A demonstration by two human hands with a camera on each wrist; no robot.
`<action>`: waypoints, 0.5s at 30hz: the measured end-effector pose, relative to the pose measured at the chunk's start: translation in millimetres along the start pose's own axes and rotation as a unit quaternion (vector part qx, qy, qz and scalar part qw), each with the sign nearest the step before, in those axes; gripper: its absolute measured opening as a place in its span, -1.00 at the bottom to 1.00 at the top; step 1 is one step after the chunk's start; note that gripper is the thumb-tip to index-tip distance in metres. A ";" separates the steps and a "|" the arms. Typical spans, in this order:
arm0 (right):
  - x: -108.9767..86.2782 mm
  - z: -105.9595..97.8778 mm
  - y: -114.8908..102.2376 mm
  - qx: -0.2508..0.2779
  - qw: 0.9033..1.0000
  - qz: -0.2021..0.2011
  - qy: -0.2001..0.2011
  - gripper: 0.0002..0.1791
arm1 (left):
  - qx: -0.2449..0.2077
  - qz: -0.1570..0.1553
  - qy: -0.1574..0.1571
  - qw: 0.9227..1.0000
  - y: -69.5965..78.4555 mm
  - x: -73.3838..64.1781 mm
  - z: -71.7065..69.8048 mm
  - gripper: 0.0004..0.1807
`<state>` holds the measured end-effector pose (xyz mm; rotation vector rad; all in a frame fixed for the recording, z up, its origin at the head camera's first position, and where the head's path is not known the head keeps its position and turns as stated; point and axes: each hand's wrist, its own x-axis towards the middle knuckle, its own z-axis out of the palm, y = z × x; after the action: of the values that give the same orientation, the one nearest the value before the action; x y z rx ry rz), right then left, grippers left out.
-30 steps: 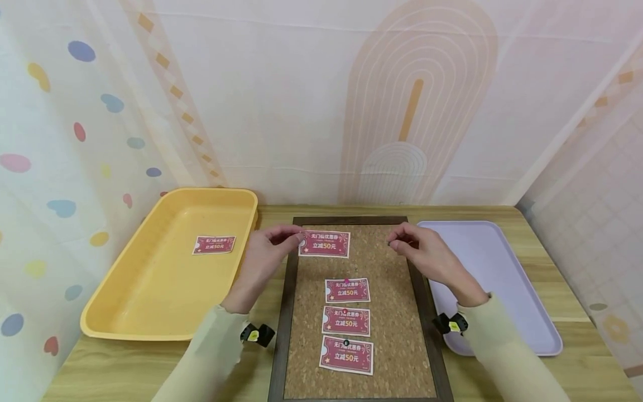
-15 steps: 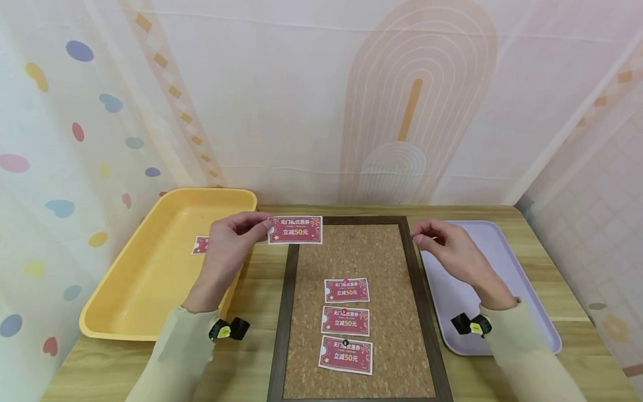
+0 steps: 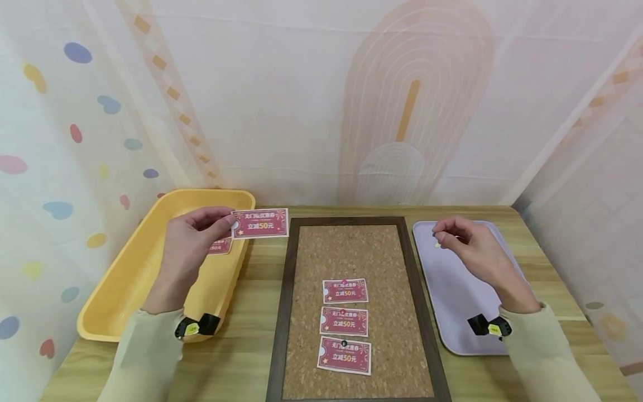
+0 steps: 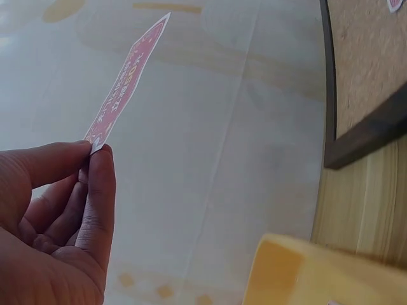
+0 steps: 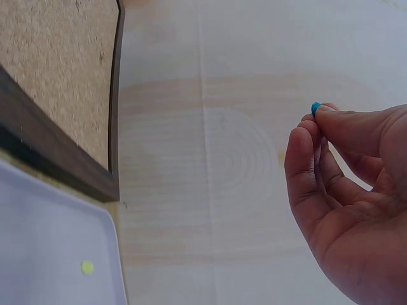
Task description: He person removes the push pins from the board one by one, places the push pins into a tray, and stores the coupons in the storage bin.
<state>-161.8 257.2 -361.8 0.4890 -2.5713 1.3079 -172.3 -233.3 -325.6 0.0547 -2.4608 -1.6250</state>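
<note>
Head view: from where I stand, the left hand (image 3: 183, 248) pinches a coupon (image 3: 260, 223) that juts out right of the fingers (image 3: 218, 228); lower, between both hands, a corkboard (image 3: 387, 268) carries three coupons (image 3: 344, 322). Left wrist view: only one end is gripped, apparently to keep the print uncovered. Right wrist view: the right hand (image 5: 362, 235) pinches a small blue pin (image 5: 316, 108) at its fingertips, probably for finer control.

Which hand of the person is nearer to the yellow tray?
Left. In the head view, the left hand appears over the yellow tray, while the right hand appears over the lilac tray, beyond the corkboard.
</note>
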 end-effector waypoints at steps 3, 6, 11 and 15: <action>-0.4 -4.9 4.3 -0.005 1.000 0.003 0.004 -0.91 | -0.007 -0.011 0.001 1.000 -5.5 3.7 -12.8 -0.62; -0.6 -8.5 9.3 -0.004 1.000 0.011 0.005 -0.90 | -0.049 -0.020 -0.002 0.999 -12.4 7.1 -26.0 -0.79; -0.9 -14.2 19.4 0.001 1.000 0.031 -0.004 -0.88 | -0.113 -0.012 -0.011 0.993 -26.9 11.9 -43.9 -0.92; -0.3 -16.8 28.8 -0.003 0.999 0.044 -0.015 -0.87 | -0.134 -0.007 -0.030 0.990 -40.8 14.8 -57.5 -0.90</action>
<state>-172.0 286.7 -373.6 0.3996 -2.6479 1.3310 -179.5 -303.8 -339.0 -0.0158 -2.2641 -1.9750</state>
